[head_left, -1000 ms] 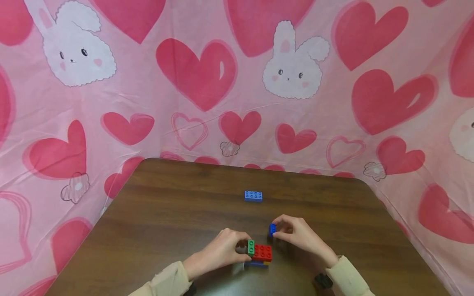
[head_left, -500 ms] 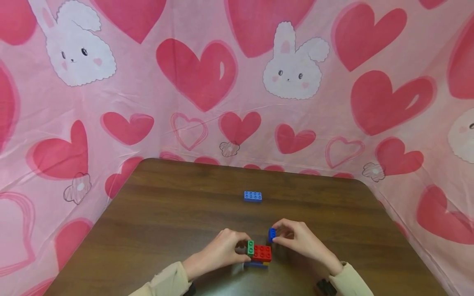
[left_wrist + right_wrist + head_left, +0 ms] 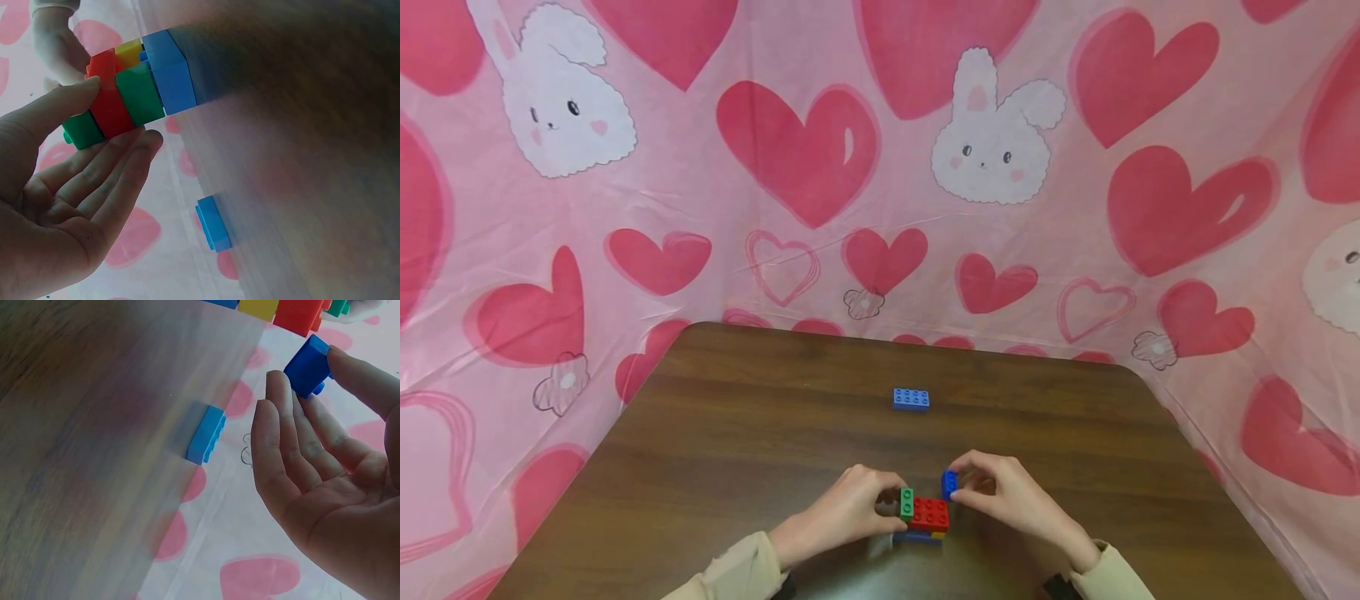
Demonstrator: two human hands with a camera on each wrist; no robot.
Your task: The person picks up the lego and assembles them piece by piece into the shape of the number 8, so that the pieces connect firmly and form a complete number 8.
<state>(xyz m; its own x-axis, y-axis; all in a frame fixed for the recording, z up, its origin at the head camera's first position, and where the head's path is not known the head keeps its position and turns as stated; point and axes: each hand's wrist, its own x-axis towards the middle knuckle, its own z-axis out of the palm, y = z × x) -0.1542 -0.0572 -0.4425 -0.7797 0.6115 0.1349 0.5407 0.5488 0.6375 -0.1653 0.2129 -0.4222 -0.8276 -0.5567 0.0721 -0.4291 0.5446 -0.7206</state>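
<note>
In the head view my left hand (image 3: 850,504) grips a stack of toy building bricks low on the table, thumb on one side and fingers on the other. The stack has a small green brick (image 3: 84,130) on top, then a red brick (image 3: 112,100). Below come a second green brick (image 3: 140,94) and a yellow brick (image 3: 129,54), over a blue brick (image 3: 170,75) at the bottom. Just beyond the stack's right end, my right hand (image 3: 1018,496) pinches a small dark blue brick (image 3: 307,365) between thumb and fingertips, its studs showing in the head view.
A lighter blue brick (image 3: 911,399) with two rows of studs lies alone farther back on the brown wooden table (image 3: 760,400). Behind the table's rounded far edge hangs a pink cloth (image 3: 902,175) printed with hearts and rabbits.
My right hand has brought the dark blue brick a little nearer to my body and closer to the stack. The left hand stays in place on the stack.
</note>
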